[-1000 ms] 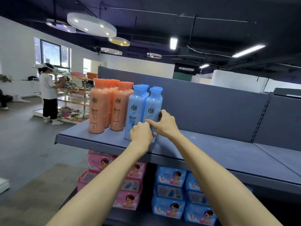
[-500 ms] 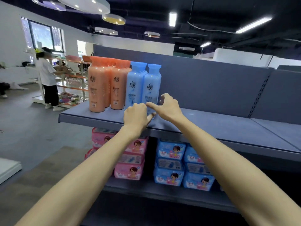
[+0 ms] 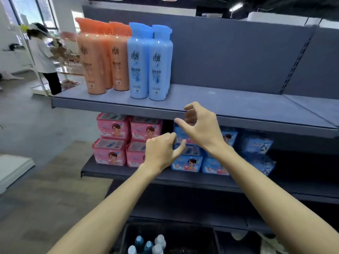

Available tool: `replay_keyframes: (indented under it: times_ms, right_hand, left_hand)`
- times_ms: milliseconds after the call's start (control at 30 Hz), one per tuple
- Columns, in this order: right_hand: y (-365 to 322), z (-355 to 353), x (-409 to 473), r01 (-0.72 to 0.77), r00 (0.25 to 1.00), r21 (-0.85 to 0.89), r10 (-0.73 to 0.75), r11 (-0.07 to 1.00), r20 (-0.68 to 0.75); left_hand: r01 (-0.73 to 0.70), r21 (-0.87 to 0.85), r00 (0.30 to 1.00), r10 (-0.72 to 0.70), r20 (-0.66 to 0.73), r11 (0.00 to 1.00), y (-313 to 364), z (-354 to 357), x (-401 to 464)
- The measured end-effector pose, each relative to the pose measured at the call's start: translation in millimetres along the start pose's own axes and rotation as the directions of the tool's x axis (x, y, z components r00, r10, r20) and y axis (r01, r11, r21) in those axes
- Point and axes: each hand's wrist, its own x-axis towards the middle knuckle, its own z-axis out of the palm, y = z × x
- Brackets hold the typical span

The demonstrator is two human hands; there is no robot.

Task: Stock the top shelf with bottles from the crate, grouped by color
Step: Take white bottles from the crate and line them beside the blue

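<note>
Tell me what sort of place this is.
Probably a shop, or a mock-up of one: grey retail shelving carries orange bottles and blue bottles grouped by color, pink and blue packs fill the shelf below, and another person works at a second rack.

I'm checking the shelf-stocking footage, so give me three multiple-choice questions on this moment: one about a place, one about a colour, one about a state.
1. Where do the light blue plastic bottles stand?
A. right of the orange plastic bottles
B. left of them
C. on the lower shelf

2. What colour are the packs under the orange bottles?
A. green
B. pink
C. yellow

3. What do the left hand and right hand hold?
A. one bottle each
B. a pack
C. nothing

Answers: 1 A, blue sits right of orange on the grey top shelf; 2 B, the soft pink packs lie below; 3 C, both hands are bare before the shelves.
</note>
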Motion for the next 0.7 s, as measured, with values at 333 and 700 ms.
replay_keyframes:
  times_ms: [333,700]
  right_hand:
    - [136,95,-152,-0.350,0.850,-0.128,0.372,0.928,0.374]
    - [269,234,-390,-0.547,0.374,-0.426,0.666,0.720,0.645]
  left_hand:
    - [0.387,0.052,0.798,-0.363,0.481,0.920,-7,123,-193]
    - [0.645,0.238,0.346,-0.555,0.756,0.726,21,196,-422]
